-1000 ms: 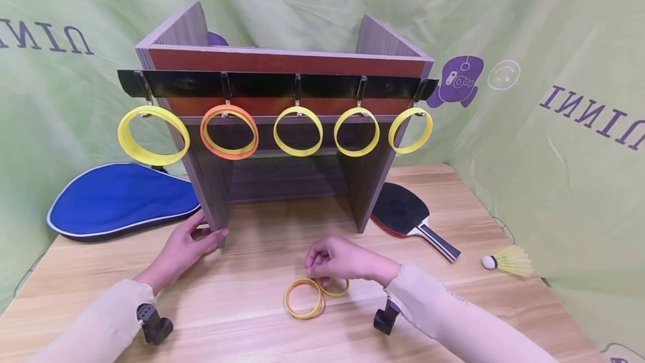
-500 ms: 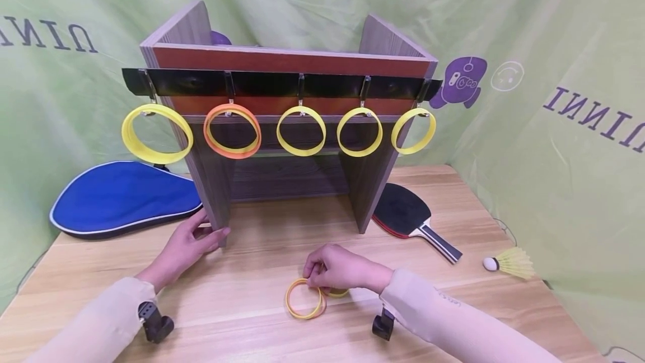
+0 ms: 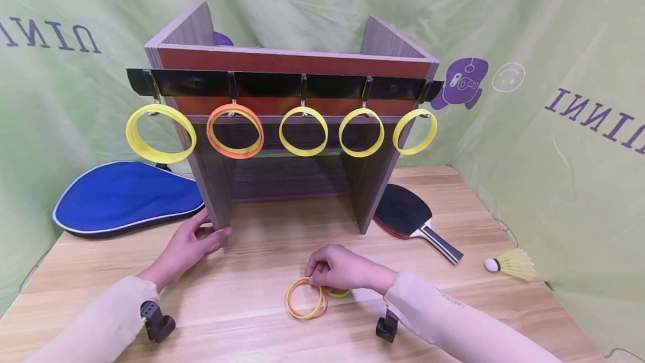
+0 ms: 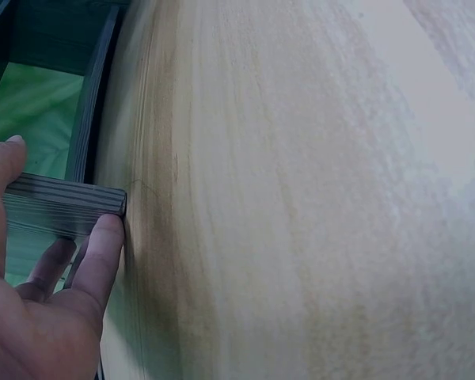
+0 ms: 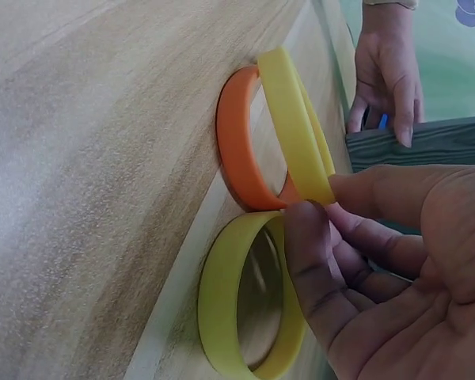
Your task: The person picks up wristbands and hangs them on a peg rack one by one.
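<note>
My left hand [image 3: 183, 248] holds the lower front edge of the shelf's left side panel [image 3: 209, 184], thumb and fingers on opposite faces. The left wrist view shows the same panel [image 4: 63, 194] between them. Low over the table, my right hand [image 3: 342, 268] pinches a yellow wristband [image 5: 289, 119] between thumb and forefinger. That band stands tilted against an orange wristband [image 5: 236, 142]. Another yellow wristband [image 5: 222, 293] lies beside them, mostly covered by my right hand in the head view.
More wristbands, yellow ones and an orange one [image 3: 210, 133], hang from hooks on a black strip [image 3: 272, 84] across the shelf front. A blue paddle case [image 3: 126, 198] lies left; a table tennis paddle [image 3: 403, 212] and a yellow shuttlecock [image 3: 514, 265] lie right.
My right hand has come down toward the table and now pinches a yellow wristband. The left hand stays on the panel. The head view has shifted slightly.
</note>
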Action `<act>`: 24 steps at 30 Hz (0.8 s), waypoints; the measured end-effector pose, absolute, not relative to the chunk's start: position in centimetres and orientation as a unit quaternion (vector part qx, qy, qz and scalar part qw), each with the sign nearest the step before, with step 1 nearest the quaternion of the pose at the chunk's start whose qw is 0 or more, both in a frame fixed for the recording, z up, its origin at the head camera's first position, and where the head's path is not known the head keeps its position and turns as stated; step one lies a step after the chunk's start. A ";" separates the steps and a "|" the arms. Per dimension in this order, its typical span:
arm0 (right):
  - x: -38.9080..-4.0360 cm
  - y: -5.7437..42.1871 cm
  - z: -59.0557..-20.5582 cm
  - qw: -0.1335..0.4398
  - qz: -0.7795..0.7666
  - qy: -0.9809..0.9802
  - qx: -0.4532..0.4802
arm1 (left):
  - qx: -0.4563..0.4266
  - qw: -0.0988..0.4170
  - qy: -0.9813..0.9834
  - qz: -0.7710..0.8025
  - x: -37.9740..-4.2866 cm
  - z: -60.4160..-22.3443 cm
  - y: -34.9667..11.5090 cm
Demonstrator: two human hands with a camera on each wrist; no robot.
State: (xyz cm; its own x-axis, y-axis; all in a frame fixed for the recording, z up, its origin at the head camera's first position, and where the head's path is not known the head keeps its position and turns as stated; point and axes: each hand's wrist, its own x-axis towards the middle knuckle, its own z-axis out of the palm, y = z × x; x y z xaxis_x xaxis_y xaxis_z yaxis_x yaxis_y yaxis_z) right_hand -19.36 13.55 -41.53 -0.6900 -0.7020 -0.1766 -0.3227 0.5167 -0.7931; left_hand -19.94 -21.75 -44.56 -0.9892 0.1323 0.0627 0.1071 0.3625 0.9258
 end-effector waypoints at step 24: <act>-20.1 14.8 -40.6 0.379 -0.519 0.726 -0.243 | 0.068 0.009 0.826 0.559 -19.9 -44.6 -21.7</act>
State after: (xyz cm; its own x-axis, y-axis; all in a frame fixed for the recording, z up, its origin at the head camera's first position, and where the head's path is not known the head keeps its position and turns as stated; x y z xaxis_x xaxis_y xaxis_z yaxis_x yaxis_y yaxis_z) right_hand -20.15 14.82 -40.63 -0.5943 -0.7471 -0.2979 0.0401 0.3423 -0.9387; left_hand -19.94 -21.72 -44.59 -0.9907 0.1218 0.0604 0.1013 0.3656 0.9253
